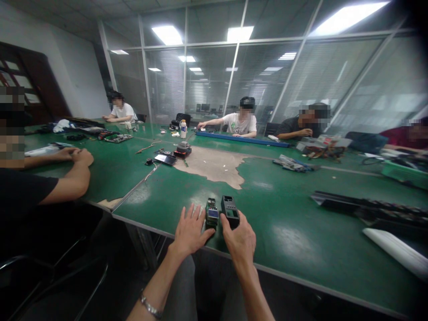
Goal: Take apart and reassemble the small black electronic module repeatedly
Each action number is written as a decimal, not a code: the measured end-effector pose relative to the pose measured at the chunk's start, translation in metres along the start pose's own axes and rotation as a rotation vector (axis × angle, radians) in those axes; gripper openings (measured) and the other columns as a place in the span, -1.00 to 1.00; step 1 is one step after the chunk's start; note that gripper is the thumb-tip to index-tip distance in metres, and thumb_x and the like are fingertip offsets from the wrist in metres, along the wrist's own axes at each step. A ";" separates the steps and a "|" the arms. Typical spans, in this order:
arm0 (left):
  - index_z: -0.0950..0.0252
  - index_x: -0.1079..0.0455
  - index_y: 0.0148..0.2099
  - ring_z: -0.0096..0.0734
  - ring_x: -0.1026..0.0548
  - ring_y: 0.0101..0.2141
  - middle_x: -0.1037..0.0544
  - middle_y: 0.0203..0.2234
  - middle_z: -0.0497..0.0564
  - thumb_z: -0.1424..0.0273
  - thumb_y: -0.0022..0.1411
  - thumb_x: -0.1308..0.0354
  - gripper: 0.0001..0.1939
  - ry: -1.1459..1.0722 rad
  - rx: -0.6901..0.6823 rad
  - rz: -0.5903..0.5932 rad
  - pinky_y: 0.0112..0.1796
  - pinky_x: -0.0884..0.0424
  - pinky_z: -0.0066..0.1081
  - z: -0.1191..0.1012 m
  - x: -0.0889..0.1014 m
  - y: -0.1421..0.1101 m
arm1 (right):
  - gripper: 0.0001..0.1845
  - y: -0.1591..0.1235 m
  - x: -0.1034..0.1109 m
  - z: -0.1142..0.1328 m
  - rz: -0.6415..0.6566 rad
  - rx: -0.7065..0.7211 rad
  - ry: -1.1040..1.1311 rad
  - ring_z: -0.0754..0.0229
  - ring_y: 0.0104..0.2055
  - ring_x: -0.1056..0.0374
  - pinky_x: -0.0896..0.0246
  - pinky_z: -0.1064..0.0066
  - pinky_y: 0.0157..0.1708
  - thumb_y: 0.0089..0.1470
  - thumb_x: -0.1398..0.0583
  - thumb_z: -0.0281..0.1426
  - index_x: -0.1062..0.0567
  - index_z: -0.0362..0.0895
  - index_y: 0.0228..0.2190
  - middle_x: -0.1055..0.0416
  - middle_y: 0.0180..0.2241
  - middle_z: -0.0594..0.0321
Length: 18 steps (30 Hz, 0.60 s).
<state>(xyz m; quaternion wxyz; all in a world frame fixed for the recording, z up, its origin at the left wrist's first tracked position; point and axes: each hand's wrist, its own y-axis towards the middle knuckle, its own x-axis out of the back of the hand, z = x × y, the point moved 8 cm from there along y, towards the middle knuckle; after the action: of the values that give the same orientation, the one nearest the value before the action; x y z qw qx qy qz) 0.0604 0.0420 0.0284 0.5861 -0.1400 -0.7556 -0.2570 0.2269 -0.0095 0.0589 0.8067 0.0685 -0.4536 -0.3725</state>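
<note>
On the green table top lies a small circuit board with a display point(212, 213), near the front edge. My left hand point(191, 231) rests flat on the table just left of it, fingers spread, the thumb close to its lower end. To the right of the board is a black plastic housing point(229, 206) with a rectangular window and several cut-outs. My right hand point(240, 235) curls round the lower end of this housing, thumb on its left side and fingers on its right. The underside of the housing is hidden.
Several people sit around the green table point(160, 196). Further back are a bottle point(183, 129), a device with a screen point(166, 158) and a long blue bar point(242, 139). Black strips point(361, 209) and a white roll point(396, 249) lie at the right. A green basket point(406, 174) stands beyond.
</note>
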 end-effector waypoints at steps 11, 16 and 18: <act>0.17 -0.08 0.39 0.02 0.07 0.35 -0.11 0.36 0.09 -0.14 0.36 0.23 -0.26 -0.010 -0.002 -0.008 0.28 0.14 0.11 -0.001 0.001 0.000 | -0.40 -0.001 -0.007 -0.017 0.026 -0.019 -0.007 -0.01 -0.10 -0.43 -0.18 0.29 -0.10 0.13 -0.10 0.00 -0.43 -0.18 0.01 -0.52 -0.15 0.00; 0.18 -0.08 0.39 0.03 0.07 0.35 -0.12 0.36 0.09 -0.13 0.37 0.25 -0.27 -0.019 -0.002 -0.004 0.28 0.15 0.11 -0.001 0.001 0.000 | -0.38 -0.003 -0.013 -0.019 0.025 -0.012 -0.035 -0.02 -0.08 -0.42 -0.17 0.27 -0.08 0.12 -0.09 0.01 -0.43 -0.19 0.01 -0.51 -0.12 -0.01; 0.18 -0.08 0.39 0.02 0.07 0.35 -0.12 0.36 0.08 -0.11 0.39 0.26 -0.28 -0.015 -0.001 -0.004 0.28 0.15 0.11 -0.001 0.001 0.000 | -0.37 -0.003 -0.015 -0.021 0.023 0.000 -0.053 -0.04 -0.07 -0.41 -0.17 0.26 -0.07 0.12 -0.10 0.02 -0.42 -0.21 0.02 -0.50 -0.10 -0.02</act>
<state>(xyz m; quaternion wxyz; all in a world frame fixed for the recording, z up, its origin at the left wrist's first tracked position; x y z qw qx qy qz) 0.0608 0.0419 0.0297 0.5798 -0.1407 -0.7601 -0.2576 0.2367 -0.0066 0.0355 0.7986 0.0533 -0.4758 -0.3647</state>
